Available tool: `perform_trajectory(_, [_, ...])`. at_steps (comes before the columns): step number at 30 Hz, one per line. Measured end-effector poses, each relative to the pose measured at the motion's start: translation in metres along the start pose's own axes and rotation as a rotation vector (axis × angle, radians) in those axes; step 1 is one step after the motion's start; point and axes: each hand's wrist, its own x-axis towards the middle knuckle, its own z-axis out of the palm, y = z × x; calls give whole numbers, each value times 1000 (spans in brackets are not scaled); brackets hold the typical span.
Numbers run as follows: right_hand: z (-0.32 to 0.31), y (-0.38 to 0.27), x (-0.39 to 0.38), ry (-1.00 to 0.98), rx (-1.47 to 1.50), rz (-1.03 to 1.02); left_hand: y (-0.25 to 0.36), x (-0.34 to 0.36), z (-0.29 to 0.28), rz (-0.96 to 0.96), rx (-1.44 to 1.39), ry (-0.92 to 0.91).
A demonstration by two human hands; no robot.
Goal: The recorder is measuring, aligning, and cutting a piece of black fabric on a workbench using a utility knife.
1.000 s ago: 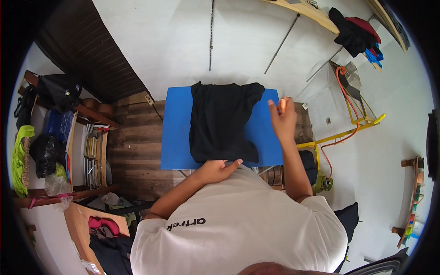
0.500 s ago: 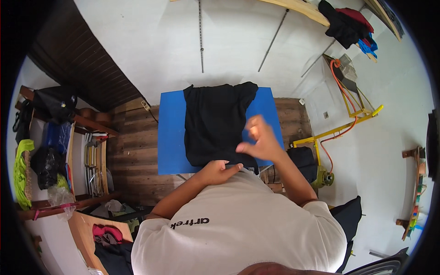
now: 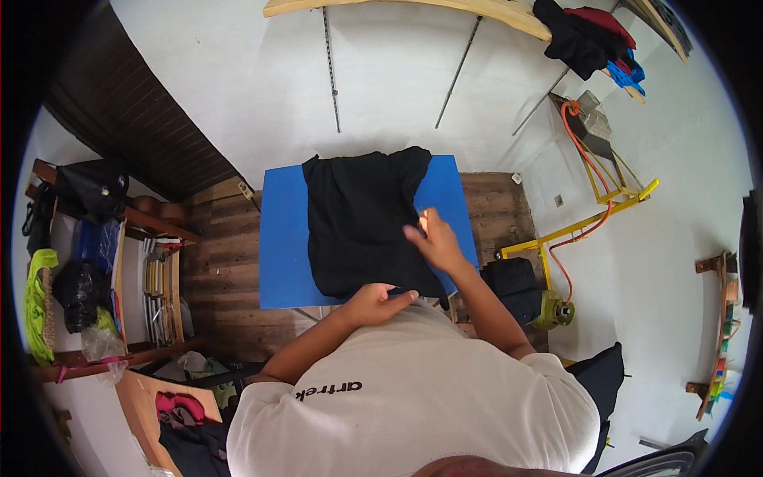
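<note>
A black garment (image 3: 362, 215), shaped like a T-shirt, lies spread over a blue table (image 3: 282, 230). Its near edge reaches my body. My left hand (image 3: 373, 305) is closed on that near edge, thumb pointing right; the fingers beneath are partly hidden. By the garment's right side is my right hand (image 3: 439, 245), raised a little, with its fingers curled and the thumb stretched toward the cloth. Whether anything small sits in those curled fingers cannot be made out.
Shelves with bags and frames (image 3: 159, 278) stand at left. A yellow metal stand (image 3: 572, 230) with an orange hose and a green motor (image 3: 552, 310) is at right. A wooden shelf (image 3: 413, 9) with clothes crosses the far wall. An open box (image 3: 143, 413) holds cloth.
My right hand has come down and slightly left, closer to the garment's right edge. The left hand stays on the near edge. The whole view has shifted slightly.
</note>
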Motion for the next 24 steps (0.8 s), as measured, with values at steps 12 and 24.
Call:
perform_trajectory(12, [-66,-1,-27,-135,516,-144,42,27,48,-292,97,16])
perform_trajectory(24, [-19,143,-11,-389,-108,227,11,27,105,63,-437,478])
